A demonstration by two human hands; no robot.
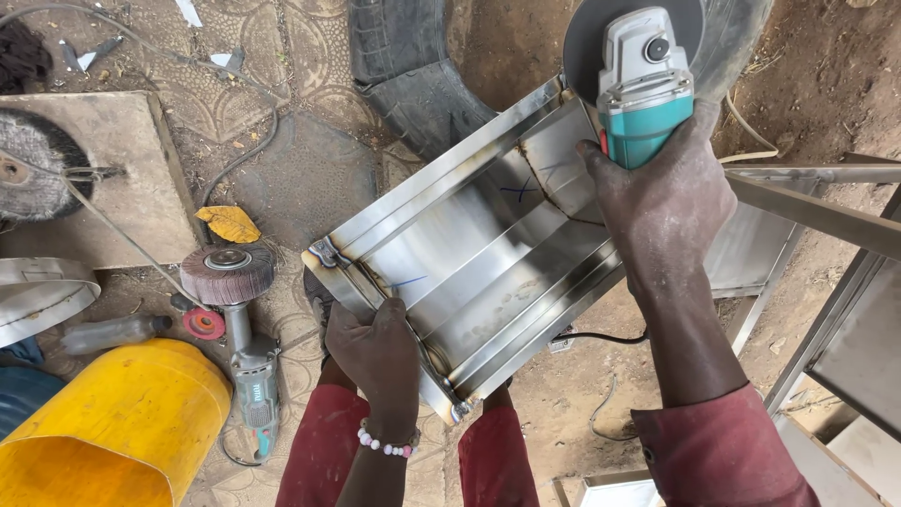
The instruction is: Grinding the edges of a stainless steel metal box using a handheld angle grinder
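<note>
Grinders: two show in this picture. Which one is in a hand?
The teal grinder at the top, gripped by the right hand over the steel tray. The other grinder lies on the ground.

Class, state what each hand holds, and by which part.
Right hand grips the teal angle grinder by its body; left hand holds the shiny steel tray by its near end.

Soft daylight, sharp focus, glare on steel tray (469, 235)

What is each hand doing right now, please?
Left hand: closed on the near edge of the steel tray.
Right hand: closed around the angle grinder.
</note>
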